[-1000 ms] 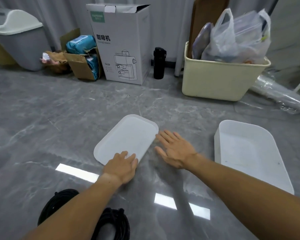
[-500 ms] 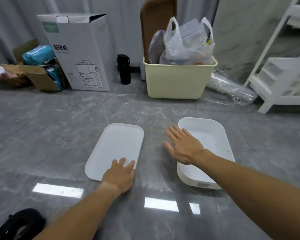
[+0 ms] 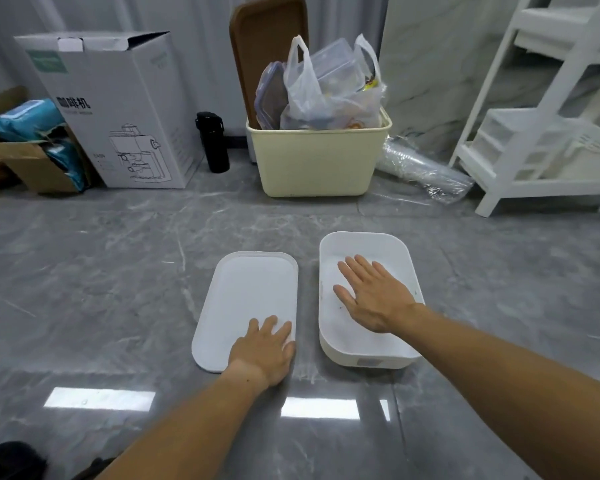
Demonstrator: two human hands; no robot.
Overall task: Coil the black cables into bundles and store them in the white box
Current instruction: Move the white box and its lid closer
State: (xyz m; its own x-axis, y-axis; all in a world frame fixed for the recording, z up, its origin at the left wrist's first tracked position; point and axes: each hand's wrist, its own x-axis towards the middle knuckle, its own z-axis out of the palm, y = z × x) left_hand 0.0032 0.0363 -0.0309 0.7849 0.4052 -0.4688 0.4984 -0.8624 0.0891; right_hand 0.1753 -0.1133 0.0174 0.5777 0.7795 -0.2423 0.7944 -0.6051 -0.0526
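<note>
The left hand point(image 3: 264, 351) is laid flat, fingers spread a little and holding nothing, on the near right corner of the white lid point(image 3: 243, 299), which lies on the grey floor point(image 3: 101, 271). Just to the right of that hand the white box point(image 3: 406, 258) stands open, beside the lid but apart from it. The right hand point(image 3: 374, 299) is held wide open over the box, palm down, nothing grasped; whether the box is touched cannot be told. A dark shape, perhaps the cables point(image 3: 11, 460), is seen near the left elbow, well behind both hands.
</note>
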